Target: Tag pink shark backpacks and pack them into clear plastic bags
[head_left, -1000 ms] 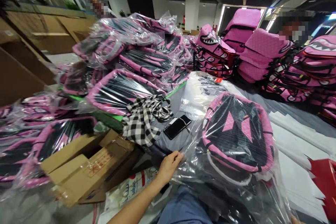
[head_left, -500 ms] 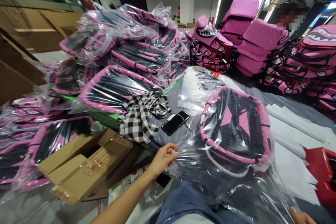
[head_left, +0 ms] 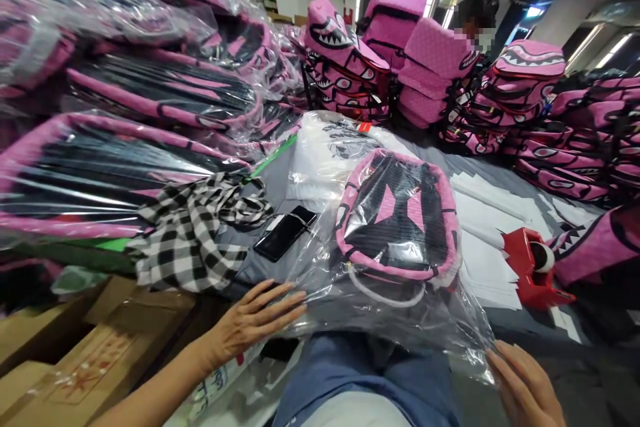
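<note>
A pink and black backpack lies back-side up inside a clear plastic bag on the grey-covered table in front of me. Its white-grey handle loop points toward me. My left hand rests with fingers stretched and spread on the bag's near left edge. At the near right corner, my right hand has its fingers together on the plastic, its thumb hidden. Beyond the backpack is a pile of white printed plastic bags.
A black phone and a checked cloth lie to the left, by bagged backpacks and a cardboard box. Rightward are white sheets, a red tape dispenser and stacked pink backpacks. Another person is behind them.
My view has turned right and the tape dispenser shows more fully. My left hand has opened from a pinch on the plastic to spread fingers. My right hand has come further into view.
</note>
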Demonstrator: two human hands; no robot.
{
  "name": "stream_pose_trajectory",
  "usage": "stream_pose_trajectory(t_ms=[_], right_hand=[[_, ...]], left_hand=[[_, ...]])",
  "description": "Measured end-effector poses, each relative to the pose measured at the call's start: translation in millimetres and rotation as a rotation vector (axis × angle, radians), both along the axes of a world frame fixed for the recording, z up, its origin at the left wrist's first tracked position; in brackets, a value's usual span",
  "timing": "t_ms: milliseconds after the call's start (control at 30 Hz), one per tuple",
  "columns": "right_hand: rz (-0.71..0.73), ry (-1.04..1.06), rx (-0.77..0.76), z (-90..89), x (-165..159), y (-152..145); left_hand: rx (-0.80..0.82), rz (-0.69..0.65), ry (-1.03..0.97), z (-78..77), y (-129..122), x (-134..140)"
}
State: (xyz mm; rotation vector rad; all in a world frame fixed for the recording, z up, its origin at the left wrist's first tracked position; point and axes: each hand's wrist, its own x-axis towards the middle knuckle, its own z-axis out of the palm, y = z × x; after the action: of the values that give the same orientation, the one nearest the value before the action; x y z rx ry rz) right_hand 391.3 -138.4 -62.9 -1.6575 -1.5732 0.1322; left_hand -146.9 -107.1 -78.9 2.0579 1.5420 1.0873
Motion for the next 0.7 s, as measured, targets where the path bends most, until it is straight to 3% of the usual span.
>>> stream_pose_trajectory(t_ms=[133, 267, 333, 400, 467, 567, 633, 700], right_hand=[[0.118, 0.261, -0.109, 12.3, 0, 12], [-0.035, 0.608, 0.079, 20.1, -29, 43], [-0.141, 0.667, 0.183, 21.9, -49, 62], [-0.249, 0.622, 0.182, 22.4, -65, 81], [-0.308, 0.553, 0.061, 21.0, -73, 95], [-0.297, 0.568, -0.126, 16.9, -74, 104], [-0.295, 0.598, -0.175, 16.0, -71, 101], [-0.299, 0.568, -0.196, 18.6, -69, 97]], left_hand=[[-0.214, -0.025, -0.23, 16.6, 20, 0], [-0.256, 0.149, -0.5, 22.6, 36, 6], [-0.252, 0.251, -0.614, 22.3, 43, 18], [-0.251, 0.334, -0.686, 21.2, 54, 32], [-0.275, 0.375, -0.701, 19.8, 68, 42], [-0.226, 0.462, -0.557, 19.4, 84, 53], [0.009, 0.527, -0.324, 23.4, 87, 64], [0.292, 0.436, -0.042, 32.0, 84, 83]])
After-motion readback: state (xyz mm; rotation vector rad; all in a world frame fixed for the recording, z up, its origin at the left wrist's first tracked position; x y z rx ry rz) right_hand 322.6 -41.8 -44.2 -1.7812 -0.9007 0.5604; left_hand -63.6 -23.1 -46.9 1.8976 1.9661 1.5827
